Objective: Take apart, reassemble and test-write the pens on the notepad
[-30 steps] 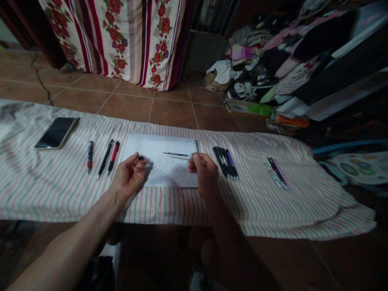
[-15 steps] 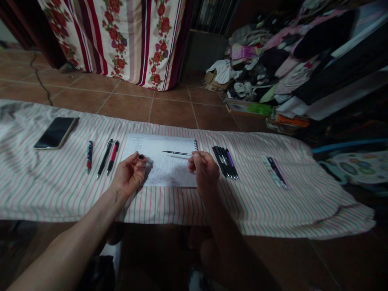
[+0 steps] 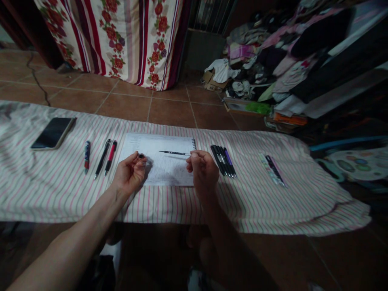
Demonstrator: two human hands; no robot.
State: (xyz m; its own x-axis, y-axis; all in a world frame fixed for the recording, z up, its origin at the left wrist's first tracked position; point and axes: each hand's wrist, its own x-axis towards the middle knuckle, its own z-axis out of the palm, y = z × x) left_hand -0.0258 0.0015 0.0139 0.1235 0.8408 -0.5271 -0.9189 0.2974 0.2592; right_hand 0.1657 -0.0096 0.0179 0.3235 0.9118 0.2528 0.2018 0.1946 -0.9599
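My right hand [image 3: 202, 171] pinches the end of a thin dark pen refill [image 3: 174, 153] that points left above a white spiral notebook [image 3: 157, 159]. In a pinch, my left hand [image 3: 129, 173] grips a dark pen barrel [image 3: 141, 157] end-on at the notebook's left edge. Both hands hover just above the striped cloth [image 3: 273, 202]. Three pens [image 3: 101, 157] lie left of the notebook and a bundle of dark pens [image 3: 223, 160] lies to its right.
A phone [image 3: 52, 133] rests at the cloth's far left. A small printed packet [image 3: 272, 169] lies at the right. Behind are a tiled floor [image 3: 169, 111], a floral curtain [image 3: 121, 36] and a heap of clothes [image 3: 273, 60].
Nothing but a slight shift of the view; both hands keep their grip in the same place.
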